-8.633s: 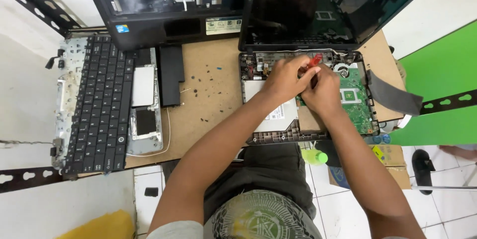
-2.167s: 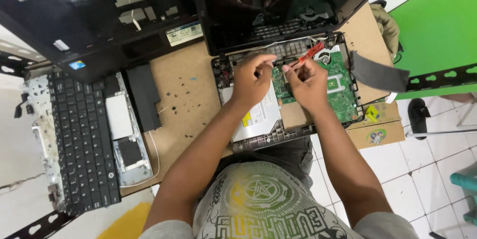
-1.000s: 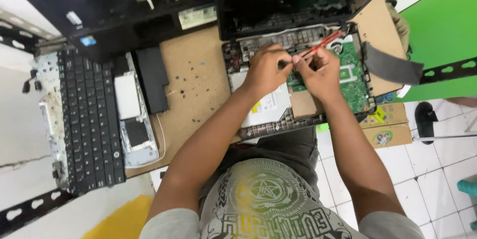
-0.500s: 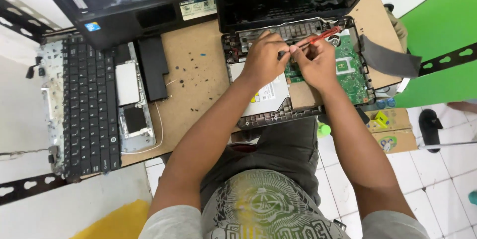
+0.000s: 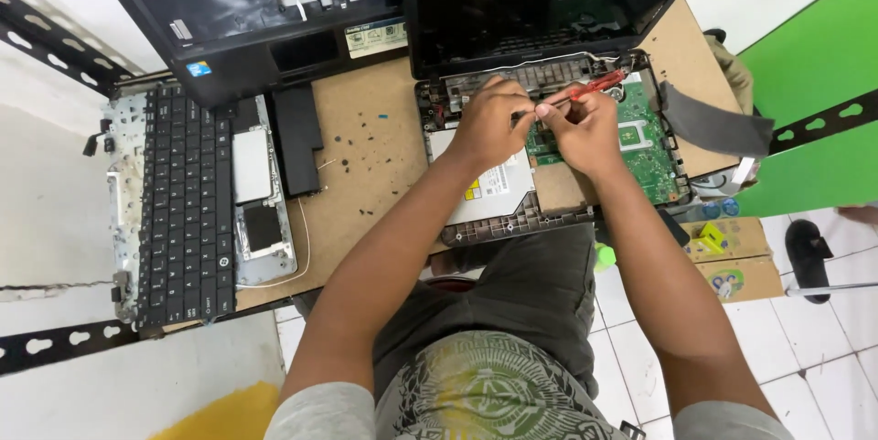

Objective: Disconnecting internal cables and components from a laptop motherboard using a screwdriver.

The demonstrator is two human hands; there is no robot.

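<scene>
Here the red-handled screwdriver (image 5: 585,90) lies slanted over the far edge of the opened laptop base (image 5: 549,152), pinched in the fingers of the right hand (image 5: 581,134), which is closed on its shaft. The left hand (image 5: 489,124) rests just beside it, fingers curled down onto the base near the tip; whether it grips anything I cannot tell. Under both hands sit the green circuit board (image 5: 645,143) and the silver optical drive (image 5: 489,188). Well to the left, on the brown board tabletop (image 5: 366,156), lies a detached keyboard (image 5: 183,202).
</scene>
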